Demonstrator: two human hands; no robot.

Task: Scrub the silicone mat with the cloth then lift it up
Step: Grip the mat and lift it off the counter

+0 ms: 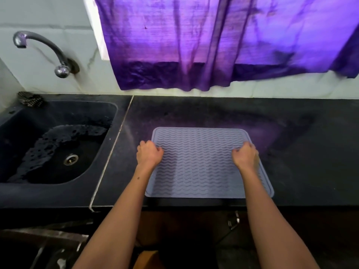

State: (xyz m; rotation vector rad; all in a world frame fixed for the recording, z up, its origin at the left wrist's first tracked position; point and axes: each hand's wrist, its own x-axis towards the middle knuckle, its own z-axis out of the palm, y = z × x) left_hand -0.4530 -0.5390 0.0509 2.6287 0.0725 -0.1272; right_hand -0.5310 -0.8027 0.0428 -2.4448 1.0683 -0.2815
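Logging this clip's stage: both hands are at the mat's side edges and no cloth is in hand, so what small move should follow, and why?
Probably raise both edges together to lift the mat. The left hand and right hand curl at opposite side edges of the silicone mat, which lies flat on the counter. A dark cloth sits in the sink, suggesting scrubbing is over.

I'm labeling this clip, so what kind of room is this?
Most likely a home kitchen: a dark sink with a wall tap is set into a black countertop, under a curtain.
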